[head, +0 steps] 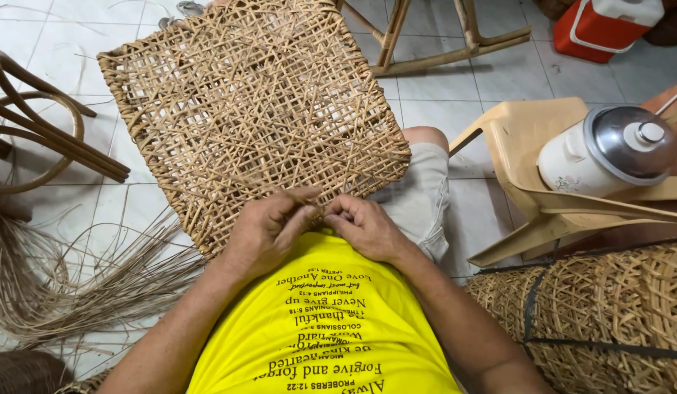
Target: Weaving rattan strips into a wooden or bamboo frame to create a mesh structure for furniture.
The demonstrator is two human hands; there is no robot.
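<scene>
Left hand [269,228] and right hand [364,225] pinched strips at panel's [254,109] lower edge, mid frame, loose strips [75,284] lower left

Woven panel [254,109] is running off the top edge, far corner hidden. Hands [320,219] are covering its near edge, so the strand they're pinching is too small to tell. Red cooler [605,25] & wooden chair [32,124] are getting cut off by the frame. Rolled wicker [608,314] is going past the right & bottom edges.
</scene>
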